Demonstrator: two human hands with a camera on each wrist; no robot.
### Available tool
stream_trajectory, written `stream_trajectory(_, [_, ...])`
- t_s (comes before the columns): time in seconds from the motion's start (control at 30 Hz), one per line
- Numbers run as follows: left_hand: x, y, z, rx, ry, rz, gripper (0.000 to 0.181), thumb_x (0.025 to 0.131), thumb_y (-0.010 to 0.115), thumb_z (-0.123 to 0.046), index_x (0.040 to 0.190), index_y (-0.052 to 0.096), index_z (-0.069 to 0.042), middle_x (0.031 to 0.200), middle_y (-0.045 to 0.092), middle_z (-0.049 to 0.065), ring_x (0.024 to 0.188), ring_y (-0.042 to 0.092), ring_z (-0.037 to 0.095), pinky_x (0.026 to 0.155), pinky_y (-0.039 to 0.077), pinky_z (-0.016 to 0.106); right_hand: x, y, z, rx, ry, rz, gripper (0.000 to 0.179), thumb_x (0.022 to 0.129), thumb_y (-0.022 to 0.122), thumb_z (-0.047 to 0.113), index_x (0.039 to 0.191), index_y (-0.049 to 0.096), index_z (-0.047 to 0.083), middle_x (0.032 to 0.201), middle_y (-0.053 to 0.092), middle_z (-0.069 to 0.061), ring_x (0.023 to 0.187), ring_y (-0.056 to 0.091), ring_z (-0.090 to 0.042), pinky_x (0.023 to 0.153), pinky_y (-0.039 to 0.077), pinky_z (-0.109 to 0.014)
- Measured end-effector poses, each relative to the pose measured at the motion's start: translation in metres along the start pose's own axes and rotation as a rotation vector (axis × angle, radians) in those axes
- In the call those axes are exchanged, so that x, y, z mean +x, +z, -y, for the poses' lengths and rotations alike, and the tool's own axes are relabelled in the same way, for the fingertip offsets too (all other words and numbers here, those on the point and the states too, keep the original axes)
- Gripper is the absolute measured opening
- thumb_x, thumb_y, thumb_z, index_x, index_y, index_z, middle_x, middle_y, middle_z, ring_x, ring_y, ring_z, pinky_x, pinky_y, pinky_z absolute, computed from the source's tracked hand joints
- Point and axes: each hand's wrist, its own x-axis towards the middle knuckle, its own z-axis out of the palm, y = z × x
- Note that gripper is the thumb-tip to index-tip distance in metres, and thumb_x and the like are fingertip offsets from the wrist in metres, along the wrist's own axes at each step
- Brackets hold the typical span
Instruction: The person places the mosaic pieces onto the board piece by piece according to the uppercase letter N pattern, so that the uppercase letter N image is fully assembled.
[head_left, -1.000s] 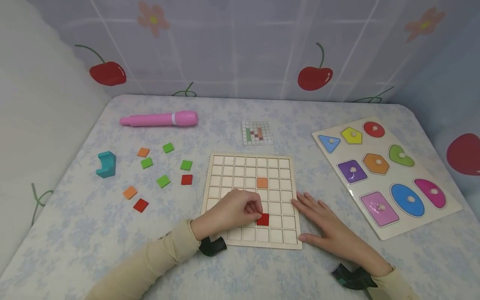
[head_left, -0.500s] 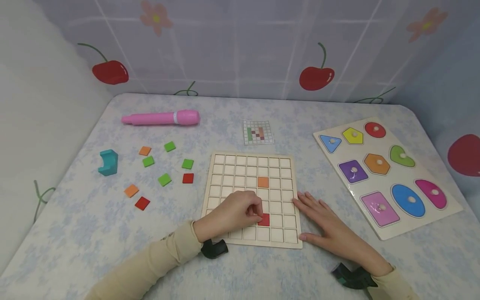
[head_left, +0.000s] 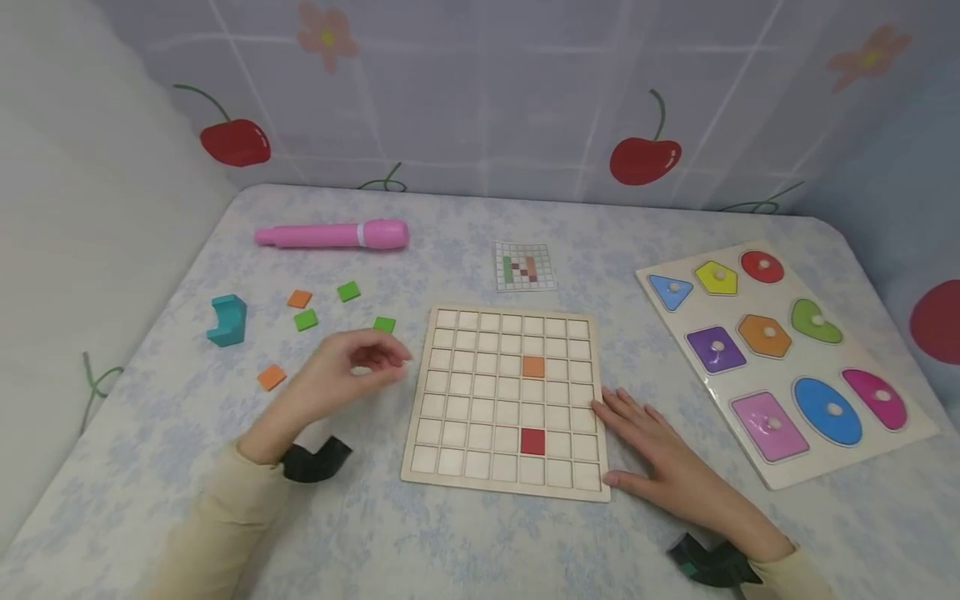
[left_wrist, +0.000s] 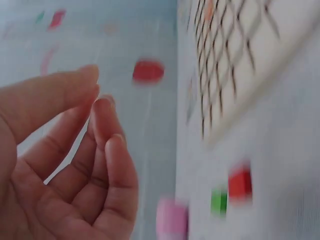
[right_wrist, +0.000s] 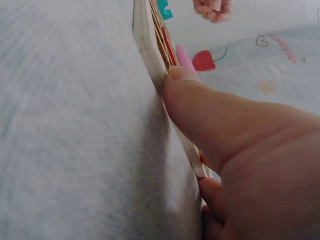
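Note a shape puzzle (head_left: 768, 377) outward of the right hand (head_left: 656, 450). Find a grid board (head_left: 480, 433) between both hands, touched at its near edge by the right hand's extended fingers, gripping nothing. Record the left hand (head_left: 341, 371) loosely curved beside the board, thumb and forefinger tips close together, nothing seen between. Log a pink stick (head_left: 322, 235) beyond the left hand. Log a green tile (head_left: 384, 324) just past it, partly hidden. In the board, find an orange tile (head_left: 533, 367) right of the left fingertips, and a red tile (head_left: 532, 442) left of the right thumb.
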Motion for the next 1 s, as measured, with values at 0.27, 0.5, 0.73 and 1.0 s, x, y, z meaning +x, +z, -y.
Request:
stream_trajectory(0.27, [-0.066, -0.068, 0.045, 0.069, -0.265, -0.062, 0.033, 0.09, 0.065, -0.015, 0.118, 0.06, 0.002, 0.106, 0.062, 0.015, 0.087, 0.06, 0.013, 0.072, 0.05, 0.021, -0.002, -0.002, -0.001, 0.006, 0.002, -0.001, 0.077, 0.085, 0.069, 0.034, 0.148, 0.029, 0.017, 0.152, 0.023, -0.007, 0.139, 0.012, -0.024, 0.109, 0.001, -0.033])
stream_trajectory(0.5, [-0.084, -0.071, 0.072, 0.191, -0.244, -0.037, 0.034, 0.083, 0.072, -0.012, 0.113, 0.065, 0.002, 0.093, 0.064, 0.006, 0.077, 0.06, 0.009, 0.068, 0.049, 0.018, -0.002, -0.003, -0.002, 0.023, 0.013, 0.001, 0.076, 0.085, 0.069, 0.033, 0.148, 0.029, 0.018, 0.152, 0.023, -0.007, 0.139, 0.011, -0.025, 0.109, 0.001, -0.033])
stream_trajectory(0.73, [-0.085, -0.066, 0.074, 0.397, -0.191, -0.081, 0.03, 0.076, 0.078, -0.004, 0.104, 0.068, -0.002, 0.077, 0.055, -0.002, 0.067, 0.051, 0.01, 0.059, 0.045, 0.02, -0.001, -0.001, -0.002, 0.019, 0.011, 0.007, 0.076, 0.085, 0.069, 0.036, 0.148, 0.029, 0.018, 0.152, 0.023, -0.006, 0.139, 0.012, -0.024, 0.109, 0.001, -0.031])
stream_trajectory(1.0, [-0.086, -0.063, 0.076, 0.434, -0.149, -0.151, 0.028, 0.072, 0.079, -0.001, 0.097, 0.067, -0.005, 0.081, 0.056, -0.001, 0.069, 0.051, 0.011, 0.06, 0.045, 0.019, 0.0, 0.0, -0.001, 0.017, 0.008, 0.006, 0.076, 0.085, 0.069, 0.036, 0.148, 0.03, 0.018, 0.152, 0.023, -0.006, 0.139, 0.012, -0.024, 0.109, 0.001, -0.031])
